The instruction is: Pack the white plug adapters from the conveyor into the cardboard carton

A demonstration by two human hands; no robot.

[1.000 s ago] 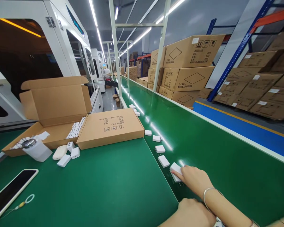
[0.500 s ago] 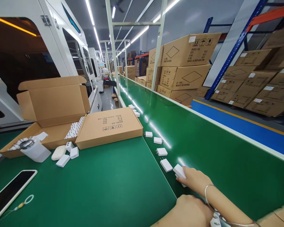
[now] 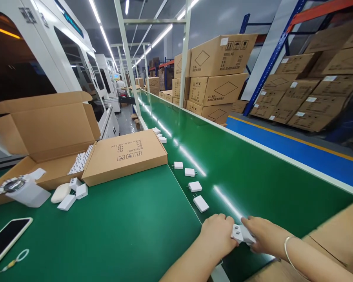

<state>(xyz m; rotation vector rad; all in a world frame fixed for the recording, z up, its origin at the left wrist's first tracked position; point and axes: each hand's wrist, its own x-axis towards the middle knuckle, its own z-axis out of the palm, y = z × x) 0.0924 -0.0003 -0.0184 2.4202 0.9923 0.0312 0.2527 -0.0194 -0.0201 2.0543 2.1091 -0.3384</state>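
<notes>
Near the belt's lower end, my left hand (image 3: pixel 219 236) is closed on a white charger (image 3: pixel 237 233) whose end face shows. Right beside it, my right hand (image 3: pixel 263 235), with a bangle on the wrist, grips another white charger (image 3: pixel 247 235). The two pieces touch or nearly touch. Several more chargers lie on the green belt (image 3: pixel 253 172), the nearest one (image 3: pixel 201 203) up and left of my left hand. Farther up the belt, a small group (image 3: pixel 162 139) lies beside the closed carton.
On the green table (image 3: pixel 120 223) are a closed carton (image 3: pixel 126 156), an open carton (image 3: pixel 53 121) with white pieces, a white container (image 3: pixel 32 192), a rounded cream case (image 3: pixel 60 193), loose chargers (image 3: pixel 67 202) and a phone (image 3: pixel 7 239). A cardboard box (image 3: pixel 341 231) stands at lower right.
The view has shifted right. My right hand has picked up the charger from the belt and drawn it back beside my left hand, where a charger now shows.
</notes>
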